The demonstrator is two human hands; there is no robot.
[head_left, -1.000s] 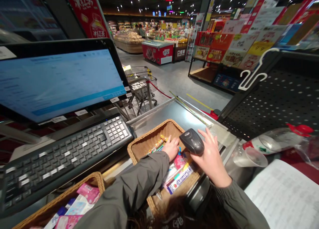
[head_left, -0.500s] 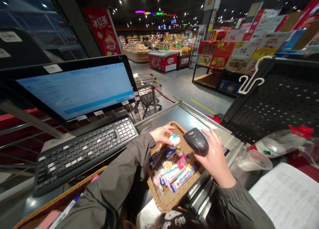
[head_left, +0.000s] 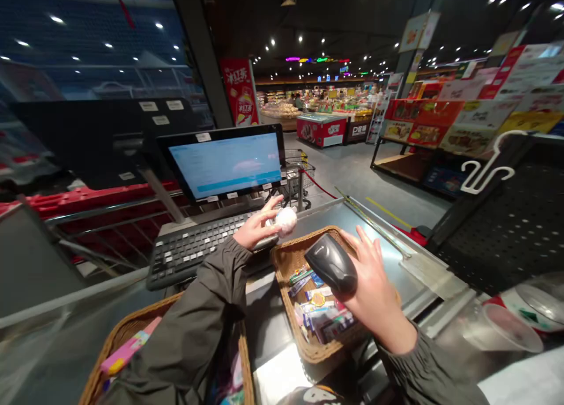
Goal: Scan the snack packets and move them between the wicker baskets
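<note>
Clasped in the left hand (head_left: 257, 230), a small white round packet (head_left: 286, 220) sits above the right end of the keyboard (head_left: 194, 249), below the lit monitor (head_left: 227, 164), while the right hand (head_left: 373, 284) grips a black scanner (head_left: 331, 263) over the wicker basket (head_left: 308, 353) of wrapped goods (head_left: 319, 318).
</note>
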